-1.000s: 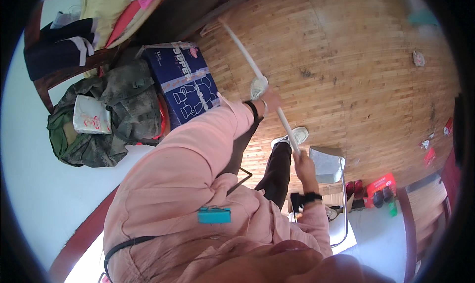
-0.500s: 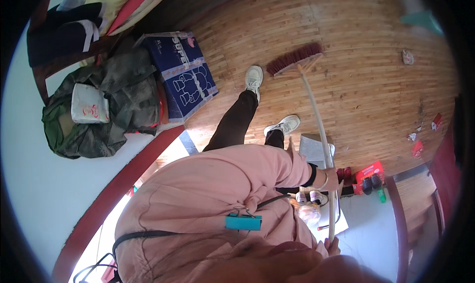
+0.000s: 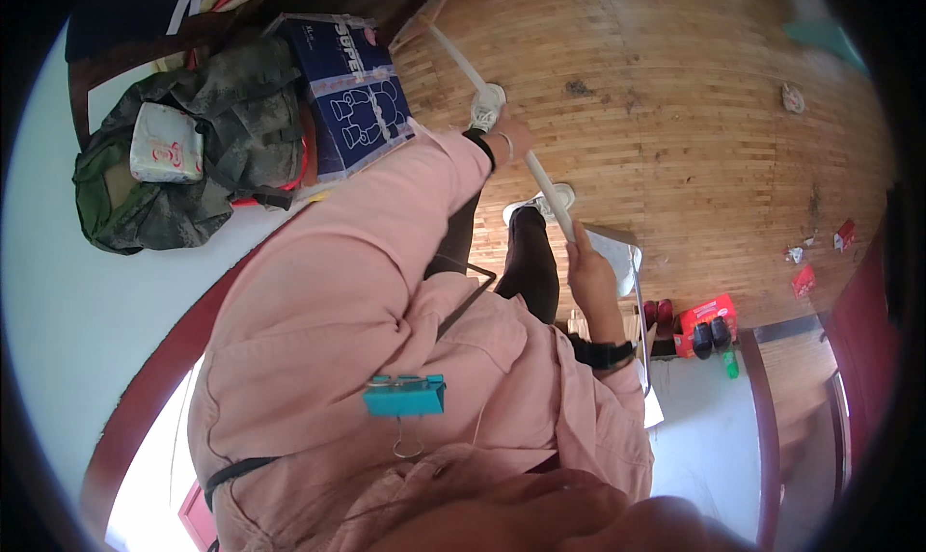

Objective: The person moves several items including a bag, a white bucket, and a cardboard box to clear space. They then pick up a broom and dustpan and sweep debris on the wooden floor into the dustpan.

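A broom with a long pale handle (image 3: 548,187) slants from the middle of the view up to the left. Its wooden head (image 3: 436,10) is beside the dark furniture edge near the top; the bristles hardly show there. My left hand (image 3: 513,142), with a bracelet and dark band at the wrist, is closed around the handle partway along. Lower down, my right hand (image 3: 590,274), wearing a black wristband, grips the handle's near end. Close by the right hand stands a grey dustpan (image 3: 622,260). Dark dirt (image 3: 579,88) lies on the wooden floor.
A blue cardboard box (image 3: 362,113) stands at left beside a camouflage bag or jacket (image 3: 246,127) bearing a white package (image 3: 166,145). Litter includes a crumpled wrapper (image 3: 793,98) and red packet (image 3: 845,234). Dark shoes (image 3: 712,337) rest against a red box (image 3: 707,313) by the wall.
The broom head has swung left across the floor to the furniture edge. Both hands have moved up and left with the handle. The dirt patch has come into sight.
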A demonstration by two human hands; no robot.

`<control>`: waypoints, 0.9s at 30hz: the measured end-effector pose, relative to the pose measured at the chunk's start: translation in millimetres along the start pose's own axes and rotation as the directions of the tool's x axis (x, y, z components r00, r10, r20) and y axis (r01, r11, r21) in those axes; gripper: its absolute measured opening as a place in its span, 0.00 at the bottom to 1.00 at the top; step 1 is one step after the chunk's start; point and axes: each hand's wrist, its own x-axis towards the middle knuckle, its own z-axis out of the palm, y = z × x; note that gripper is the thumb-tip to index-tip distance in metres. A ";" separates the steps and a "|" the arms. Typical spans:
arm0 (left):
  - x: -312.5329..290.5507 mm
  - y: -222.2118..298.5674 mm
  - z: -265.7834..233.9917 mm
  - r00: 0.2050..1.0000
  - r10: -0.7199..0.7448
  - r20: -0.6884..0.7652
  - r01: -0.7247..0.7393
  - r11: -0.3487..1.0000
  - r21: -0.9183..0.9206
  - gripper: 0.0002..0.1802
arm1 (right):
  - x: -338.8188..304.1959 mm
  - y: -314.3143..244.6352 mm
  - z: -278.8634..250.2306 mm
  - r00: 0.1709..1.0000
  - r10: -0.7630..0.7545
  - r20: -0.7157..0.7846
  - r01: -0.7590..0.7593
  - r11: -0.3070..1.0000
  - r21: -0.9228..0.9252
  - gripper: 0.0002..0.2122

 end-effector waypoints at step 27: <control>-116.1 99.4 -4.0 0.992 -0.115 0.054 0.119 0.991 -0.068 0.04 | -142.2 -60.9 26.9 0.991 -0.112 -0.071 0.101 0.984 -0.147 0.16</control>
